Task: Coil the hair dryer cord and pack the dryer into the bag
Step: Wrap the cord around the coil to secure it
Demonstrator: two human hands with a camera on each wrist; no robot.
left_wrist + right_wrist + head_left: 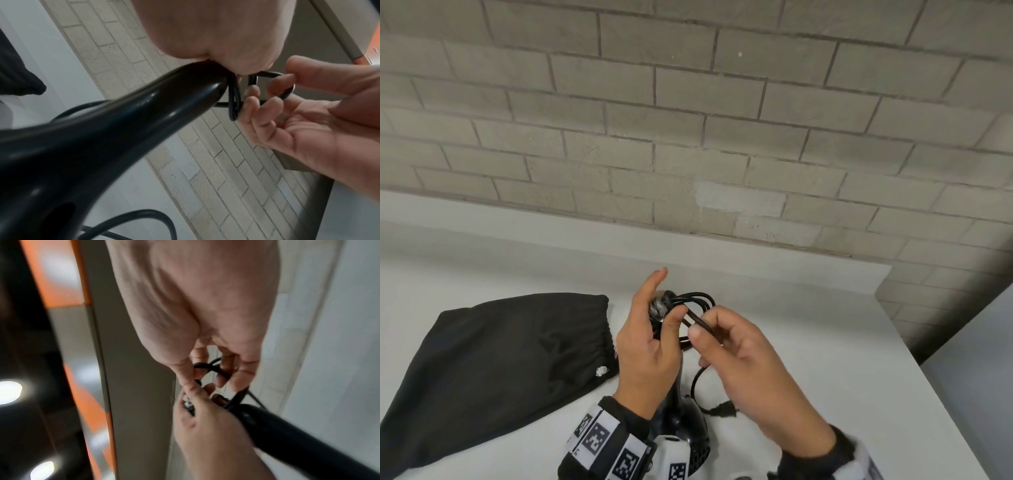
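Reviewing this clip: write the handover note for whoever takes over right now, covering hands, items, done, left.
Left hand: grips the dryer handle end, thumb pinning the cord loops.
Right hand: pinches a cord strand beside those loops.
Bag: lies flat on the table, left of the hands, holding nothing visible.
Done: several loops coiled.
Left: a slack length and the plug hang loose; finish coiling, then put the dryer into the bag.

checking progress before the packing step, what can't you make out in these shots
- Bag opening: head view shows the gathered edge only; open or drawn shut is unclear.
- Hair dryer body: head view, cut by the bottom edge and the wrists.
- Cord loop count: left hand and right hand cover it; wrist views blurred.
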